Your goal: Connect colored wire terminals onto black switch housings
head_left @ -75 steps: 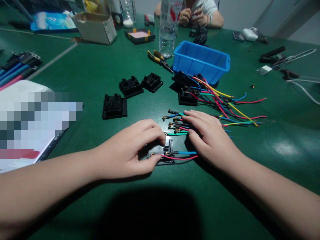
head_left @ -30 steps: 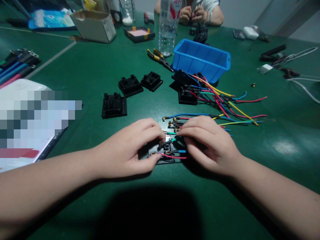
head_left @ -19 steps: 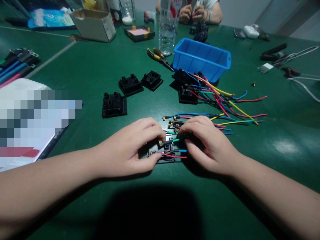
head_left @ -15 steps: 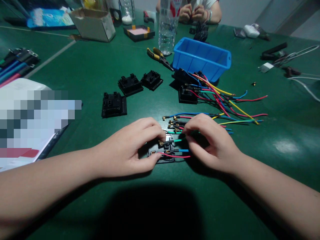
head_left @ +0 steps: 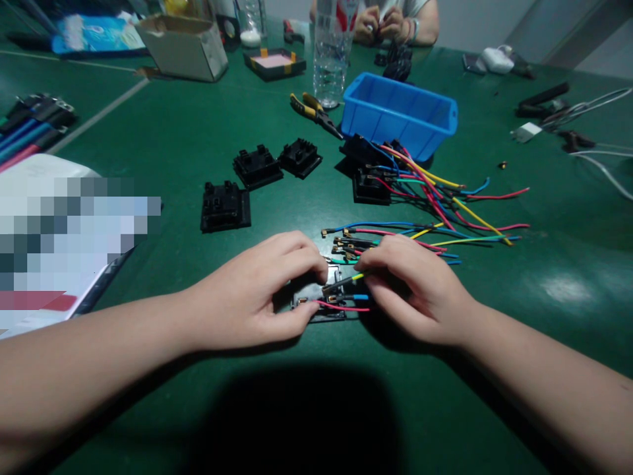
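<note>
My left hand (head_left: pixel 277 290) is closed on a black plastic socket module (head_left: pixel 336 316) flat on the table, thumb at the near side and fingers at the far side. A red wire (head_left: pixel 349 308) and a blue wire (head_left: pixel 361 297) lie across the module, their metal terminals on its contacts. My right hand (head_left: pixel 415 284) pinches a yellow-green wire (head_left: pixel 356 277), whose sleeved terminal points left over the module. Whether this terminal touches a contact I cannot tell. Just beyond the fingers lie several loose wires (head_left: pixel 346 232) with brass terminals.
Several black modules (head_left: pixel 225 208) stand at the left middle. Wired modules (head_left: pixel 370 188) sit before a blue bin (head_left: pixel 398 115), near yellow-handled pliers (head_left: pixel 316 113) and a plastic bottle (head_left: pixel 330 66). A white device (head_left: pixel 59 168) is at left. Another person's hands (head_left: pixel 378 25) are across the table.
The wire in my right hand has turned, now showing yellow where green showed, with its terminal tilted. My right fingers have shifted slightly left and nearer. My left hand stays put.
</note>
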`<state>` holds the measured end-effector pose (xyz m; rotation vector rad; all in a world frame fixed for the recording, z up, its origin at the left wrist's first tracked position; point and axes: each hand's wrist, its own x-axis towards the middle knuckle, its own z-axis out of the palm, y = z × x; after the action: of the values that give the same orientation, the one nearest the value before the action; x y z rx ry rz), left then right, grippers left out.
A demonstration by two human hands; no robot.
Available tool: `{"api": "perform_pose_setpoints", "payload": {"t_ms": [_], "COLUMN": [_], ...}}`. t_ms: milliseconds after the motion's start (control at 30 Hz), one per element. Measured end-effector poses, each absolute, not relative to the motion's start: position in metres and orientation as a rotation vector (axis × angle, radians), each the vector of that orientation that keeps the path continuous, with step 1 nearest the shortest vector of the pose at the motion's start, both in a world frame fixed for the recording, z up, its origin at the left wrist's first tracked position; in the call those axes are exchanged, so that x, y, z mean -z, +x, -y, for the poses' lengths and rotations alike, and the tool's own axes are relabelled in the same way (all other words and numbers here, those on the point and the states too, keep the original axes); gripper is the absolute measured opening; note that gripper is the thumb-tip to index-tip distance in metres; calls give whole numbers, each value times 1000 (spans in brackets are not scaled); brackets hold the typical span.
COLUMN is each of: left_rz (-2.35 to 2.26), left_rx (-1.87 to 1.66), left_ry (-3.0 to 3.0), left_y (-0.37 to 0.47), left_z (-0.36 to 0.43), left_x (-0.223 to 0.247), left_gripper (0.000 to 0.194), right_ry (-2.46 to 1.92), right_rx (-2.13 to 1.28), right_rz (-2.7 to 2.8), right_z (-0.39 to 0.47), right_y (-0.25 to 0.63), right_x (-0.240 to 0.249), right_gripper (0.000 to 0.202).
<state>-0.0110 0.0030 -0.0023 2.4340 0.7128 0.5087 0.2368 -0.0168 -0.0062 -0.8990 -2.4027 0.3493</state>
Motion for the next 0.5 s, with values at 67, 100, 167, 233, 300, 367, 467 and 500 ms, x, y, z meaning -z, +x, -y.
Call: {"api": "perform_pose_setpoints", "payload": {"t_ms": [67, 100, 167, 233, 300, 367, 467, 500], "left_rz": [-711, -714, -721, -725, -727, -721, -710, -708], "left_rx": [-519, -527, -544, -560, -567, -553, -541, -546], "left_ry": [2424, 2415, 2397, 2382, 2377, 2388, 2409, 2411], "left_y": [-11, -11, -10, -10, -10, -10, -11, -11], "left_z": [-2, -2, -1, -1, -1, -1, -2, -2], "left_x": [3, 3, 4, 4, 4, 4, 4, 4], "left_gripper": [19, 19, 18, 17, 17, 18, 19, 19], "right_ry": [-861, -856, -877, -915, -932, -940, -930, -926], "right_rx": [-316, -286, -212, -145, -96, -55, -8, 1], "right_rz": [2418, 2425, 2423, 2402, 2375, 2350, 2299, 2283], "right_z": [17, 18, 20, 23, 25, 26, 25, 25], "right_y": [238, 238, 239, 239, 239, 238, 238, 237], "right_x": [5, 4, 3, 1, 0, 0, 2, 2], "right_gripper": [19, 20, 21, 21, 19, 15, 11, 11]}}
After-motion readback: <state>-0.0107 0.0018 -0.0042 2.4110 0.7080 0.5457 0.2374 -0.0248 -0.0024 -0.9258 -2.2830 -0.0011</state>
